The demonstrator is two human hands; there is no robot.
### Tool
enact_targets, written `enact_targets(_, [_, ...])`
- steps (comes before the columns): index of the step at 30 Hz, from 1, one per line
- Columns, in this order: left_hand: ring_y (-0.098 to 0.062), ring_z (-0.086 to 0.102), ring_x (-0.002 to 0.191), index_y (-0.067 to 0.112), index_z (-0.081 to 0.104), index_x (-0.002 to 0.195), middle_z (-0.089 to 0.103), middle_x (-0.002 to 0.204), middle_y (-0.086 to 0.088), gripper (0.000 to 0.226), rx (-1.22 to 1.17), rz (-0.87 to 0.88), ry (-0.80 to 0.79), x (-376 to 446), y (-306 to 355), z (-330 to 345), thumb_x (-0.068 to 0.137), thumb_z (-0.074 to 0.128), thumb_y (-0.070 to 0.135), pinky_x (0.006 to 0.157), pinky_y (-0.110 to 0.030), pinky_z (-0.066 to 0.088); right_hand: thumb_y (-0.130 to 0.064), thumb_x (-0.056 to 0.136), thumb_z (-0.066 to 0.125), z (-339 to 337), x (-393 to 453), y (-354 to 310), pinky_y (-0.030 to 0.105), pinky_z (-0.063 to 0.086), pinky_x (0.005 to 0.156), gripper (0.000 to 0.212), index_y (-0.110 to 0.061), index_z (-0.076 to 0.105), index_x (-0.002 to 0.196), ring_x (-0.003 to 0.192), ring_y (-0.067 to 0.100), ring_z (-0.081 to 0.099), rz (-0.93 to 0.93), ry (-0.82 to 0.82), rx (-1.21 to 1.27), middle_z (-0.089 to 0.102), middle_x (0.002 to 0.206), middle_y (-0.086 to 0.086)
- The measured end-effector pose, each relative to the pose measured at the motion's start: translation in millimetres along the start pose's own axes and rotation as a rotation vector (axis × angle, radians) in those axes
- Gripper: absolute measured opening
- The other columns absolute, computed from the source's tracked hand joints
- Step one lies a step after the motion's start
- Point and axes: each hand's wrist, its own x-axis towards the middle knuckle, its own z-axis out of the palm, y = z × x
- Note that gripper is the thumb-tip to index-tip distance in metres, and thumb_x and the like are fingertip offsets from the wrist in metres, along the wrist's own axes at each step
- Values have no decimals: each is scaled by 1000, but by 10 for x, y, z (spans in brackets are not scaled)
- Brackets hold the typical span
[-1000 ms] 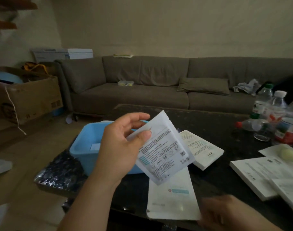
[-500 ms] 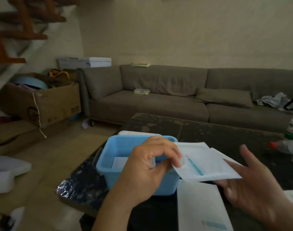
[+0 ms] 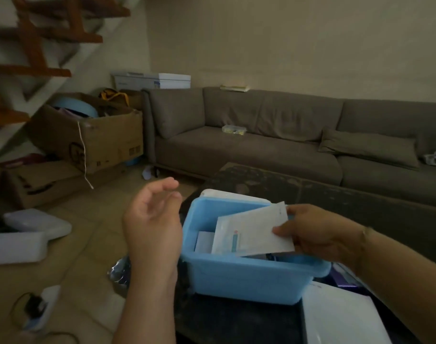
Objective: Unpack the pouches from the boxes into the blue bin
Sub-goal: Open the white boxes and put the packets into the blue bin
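My right hand [image 3: 318, 234] grips a white pouch [image 3: 253, 232] by its edge, tilted into the blue bin [image 3: 249, 276] on the desk [image 3: 360, 202] for release; left hand [image 3: 152, 219] released, hovering beside.

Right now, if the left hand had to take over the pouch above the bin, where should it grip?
Probably the pouch's free left edge, coming from the left: it tilts down into the blue bin, the right hand pinches its right edge, and the left hand hangs open beside the bin.
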Motion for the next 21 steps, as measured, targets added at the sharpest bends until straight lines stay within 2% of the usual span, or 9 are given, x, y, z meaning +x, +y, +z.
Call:
enact_targets(2, [11, 61, 88, 32, 69, 92, 68, 91, 24, 22, -28, -23, 10, 26, -17, 1, 91, 64, 10, 82, -27, 53, 10, 92, 51, 137, 146, 68, 57, 53, 88, 29, -4, 60, 115, 100, 37, 67, 23, -1, -28, 70, 108, 20])
enact_targets(3, [5, 62, 96, 31, 70, 91, 68, 96, 21, 22, -33, -37, 10, 35, -20, 4, 91, 64, 10, 91, -32, 53, 11, 92, 51, 191, 197, 88, 56, 53, 90, 30, -1, 60, 117, 100, 37, 67, 31, -4, -41, 70, 109, 20])
enact_targets(5, [-5, 64, 103, 30, 70, 90, 69, 100, 17, 22, -45, -58, 1, 45, -26, 12, 92, 63, 10, 96, -37, 52, 11, 91, 52, 257, 270, 125, 52, 55, 87, 29, 0, 62, 116, 99, 36, 68, 50, 4, -78, 71, 108, 19])
enact_targets(9, [-9, 66, 102, 30, 71, 89, 70, 96, 18, 20, -42, -66, -33, 45, -37, 25, 92, 63, 12, 93, -36, 53, 1, 88, 63, 276, 317, 177, 41, 59, 82, 22, -7, 66, 108, 94, 29, 69, 84, 14, -285, 72, 104, 13])
enact_targets(14, [-10, 67, 101, 29, 71, 90, 70, 93, 18, 19, -58, -75, -55, 42, -29, 34, 92, 62, 12, 93, -38, 53, -25, 84, 72, 289, 332, 157, 36, 58, 86, 34, -16, 61, 114, 94, 23, 68, 92, 36, -536, 71, 103, 9])
enact_targets(17, [-10, 67, 99, 29, 71, 89, 72, 93, 16, 19, -63, -71, -47, 32, -20, 21, 92, 61, 13, 94, -40, 53, -39, 88, 66, 285, 257, 62, 24, 56, 71, 30, -20, 58, 110, 77, 14, 64, 72, 12, -769, 69, 89, 3])
enact_targets(19, [-11, 67, 98, 28, 70, 90, 72, 96, 14, 18, -61, -60, -46, 31, -17, 16, 92, 61, 13, 94, -41, 54, -40, 90, 64, 275, 191, 4, 22, 55, 70, 31, -20, 55, 111, 78, 12, 64, 73, -19, -895, 68, 91, 1])
enact_targets(21, [-10, 67, 96, 29, 70, 90, 72, 97, 13, 17, -58, -59, -45, 30, -11, 19, 93, 60, 14, 92, -41, 54, -35, 90, 65, 259, 148, -23, 24, 57, 77, 40, -19, 51, 125, 89, 14, 66, 88, -58, -958, 67, 103, 2])
